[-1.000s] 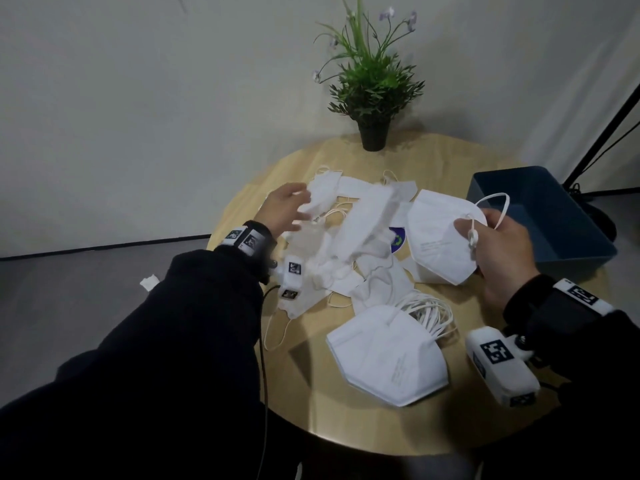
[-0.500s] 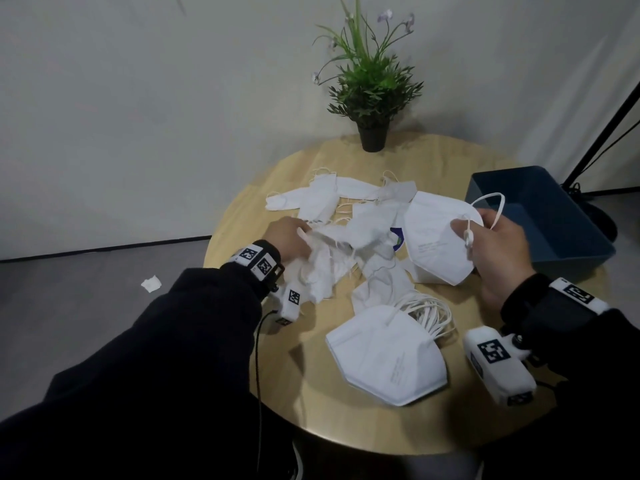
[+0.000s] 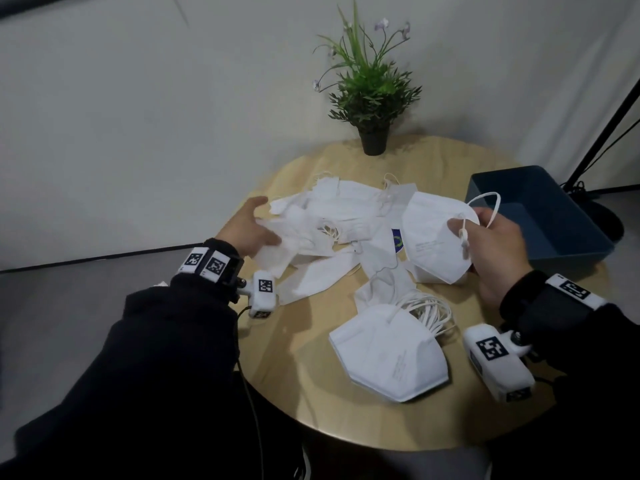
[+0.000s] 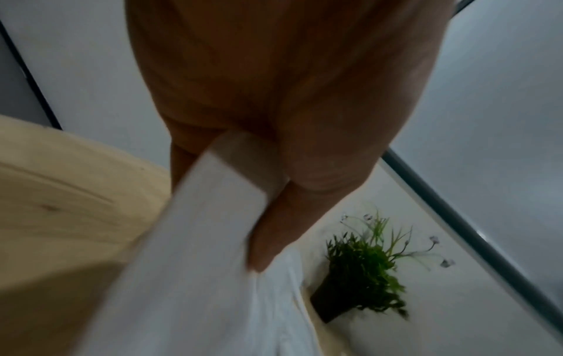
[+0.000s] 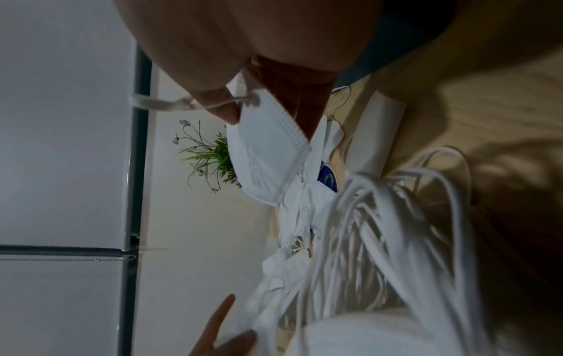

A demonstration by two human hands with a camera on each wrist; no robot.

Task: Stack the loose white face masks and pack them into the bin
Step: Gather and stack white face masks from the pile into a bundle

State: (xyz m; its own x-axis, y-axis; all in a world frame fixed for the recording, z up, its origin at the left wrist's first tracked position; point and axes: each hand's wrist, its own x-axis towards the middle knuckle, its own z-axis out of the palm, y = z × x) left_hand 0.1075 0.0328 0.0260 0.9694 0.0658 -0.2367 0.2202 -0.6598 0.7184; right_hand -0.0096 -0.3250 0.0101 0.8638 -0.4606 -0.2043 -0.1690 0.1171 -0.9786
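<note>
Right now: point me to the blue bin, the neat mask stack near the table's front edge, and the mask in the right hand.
blue bin [image 3: 568, 233], head view, inner right wall.
mask stack [image 3: 388, 355], head view, top mask's face.
held mask [image 3: 433, 240], head view, middle panel.
right hand [image 3: 495, 247], head view, back of hand.

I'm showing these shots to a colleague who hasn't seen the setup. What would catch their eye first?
Probably the jumble of loose white masks across the middle of the round wooden table, with a neat mask stack nearer the person. The right hand holds up one mask beside the blue bin; a potted plant stands at the far edge.
</note>
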